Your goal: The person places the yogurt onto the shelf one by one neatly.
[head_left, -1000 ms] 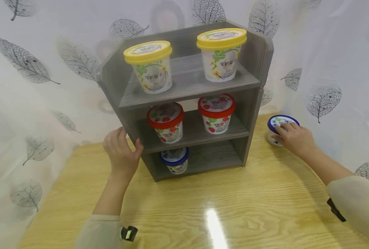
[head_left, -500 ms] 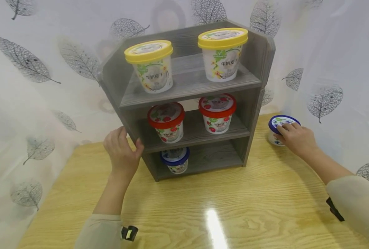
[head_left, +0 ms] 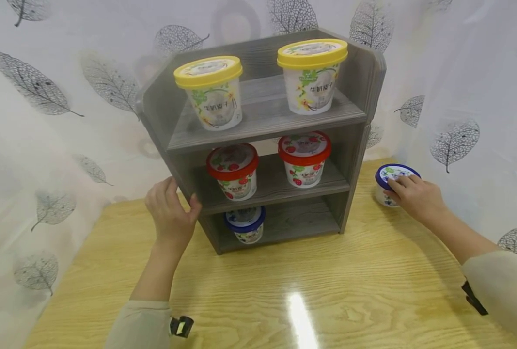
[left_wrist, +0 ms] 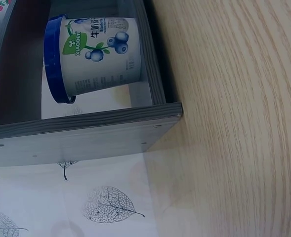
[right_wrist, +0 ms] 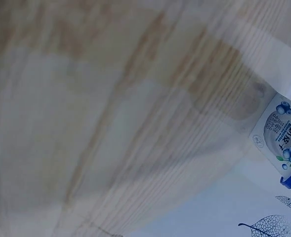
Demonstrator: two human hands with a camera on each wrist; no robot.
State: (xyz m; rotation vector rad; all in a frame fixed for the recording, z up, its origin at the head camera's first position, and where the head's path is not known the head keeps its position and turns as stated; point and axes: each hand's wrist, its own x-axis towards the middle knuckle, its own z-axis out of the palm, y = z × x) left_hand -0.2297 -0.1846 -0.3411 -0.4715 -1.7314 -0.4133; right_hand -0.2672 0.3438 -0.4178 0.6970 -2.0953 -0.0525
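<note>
On the right of the table in the head view stands a white tub with a blue lid (head_left: 384, 195), printed with blueberries. My right hand (head_left: 421, 198) grips it from above, fingers over the lid and thumb at its near side. That same tub (right_wrist: 283, 133) shows at the right edge of the right wrist view. My left hand (head_left: 171, 213) holds the lower left side of a grey wooden shelf (head_left: 254, 133), fingers outside and thumb at the front edge. Another blueberry tub (left_wrist: 98, 57) sits on the bottom level at the left.
Two yellow-lidded tubs, left (head_left: 216, 104) and right (head_left: 310, 85), stand on the top level. Red-lidded tubs, left (head_left: 239, 186) and right (head_left: 304, 169), occupy the middle level. A leaf-patterned sheet (head_left: 92, 145) hangs behind the wooden table (head_left: 249, 295).
The blue-lidded tub under my right hand has shifted very slightly toward me, and the right sleeve moved a little with it. My left hand and the shelf have stayed put.
</note>
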